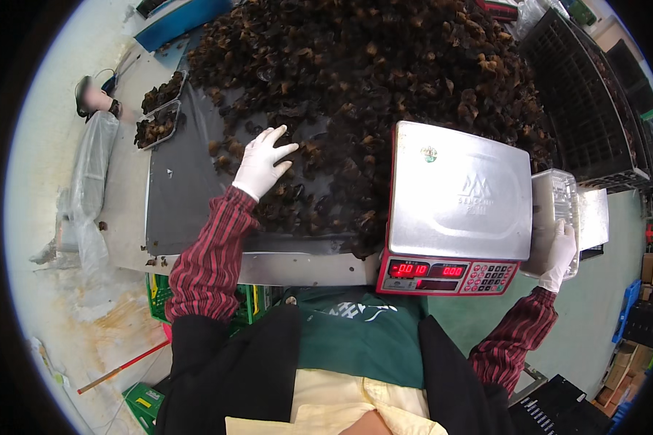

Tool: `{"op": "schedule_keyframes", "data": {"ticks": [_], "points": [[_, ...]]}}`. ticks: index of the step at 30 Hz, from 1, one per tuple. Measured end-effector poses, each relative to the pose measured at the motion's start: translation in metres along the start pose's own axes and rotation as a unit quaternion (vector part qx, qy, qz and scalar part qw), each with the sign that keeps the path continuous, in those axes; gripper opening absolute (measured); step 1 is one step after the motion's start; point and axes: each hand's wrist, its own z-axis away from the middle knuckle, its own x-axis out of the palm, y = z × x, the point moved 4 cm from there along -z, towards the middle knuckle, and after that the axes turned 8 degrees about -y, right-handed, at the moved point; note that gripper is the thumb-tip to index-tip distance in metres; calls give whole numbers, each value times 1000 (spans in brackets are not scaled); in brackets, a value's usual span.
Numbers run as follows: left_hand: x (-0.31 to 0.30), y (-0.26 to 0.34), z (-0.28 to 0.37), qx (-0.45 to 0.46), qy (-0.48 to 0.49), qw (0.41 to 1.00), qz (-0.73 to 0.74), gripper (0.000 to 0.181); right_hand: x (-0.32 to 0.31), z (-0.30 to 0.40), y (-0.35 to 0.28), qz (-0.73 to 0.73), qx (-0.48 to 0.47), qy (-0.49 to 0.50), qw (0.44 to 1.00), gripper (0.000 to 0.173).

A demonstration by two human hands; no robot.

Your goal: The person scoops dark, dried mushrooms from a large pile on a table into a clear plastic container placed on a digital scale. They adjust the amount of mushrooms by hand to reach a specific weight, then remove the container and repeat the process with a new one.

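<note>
A large heap of dark brown wood ear mushrooms [359, 70] covers the table before me. My left hand [264, 160], in a white glove, hovers with spread fingers over the thinly strewn mushrooms at the near left edge of the heap. My right hand [560, 253], gloved too, is at a stack of clear plastic trays [552, 190] to the right of the scale; its fingers lie on the nearer part. The red digital scale [460, 190] has a bare steel plate and a lit display. Two clear trays filled with mushrooms [160, 117] stand at the left table edge.
A black plastic crate [582, 103] stands tilted at the right. A blue container [179, 22] is at the back left. Clear plastic sheeting [90, 185] hangs at the left, near another person's hand and wrist [100, 100]. Green crates [160, 299] are below the table's near edge.
</note>
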Motion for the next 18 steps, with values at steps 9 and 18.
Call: {"op": "schedule_keyframes", "data": {"ticks": [9,18], "points": [[24,68,-49,-9,58,998,20,15,4,-4,-2,-32,-9,12,999,35],[-74,-4,90,-191,195,955,120,10,2,-2,-2,-18,6,-1,1000,37]]}}
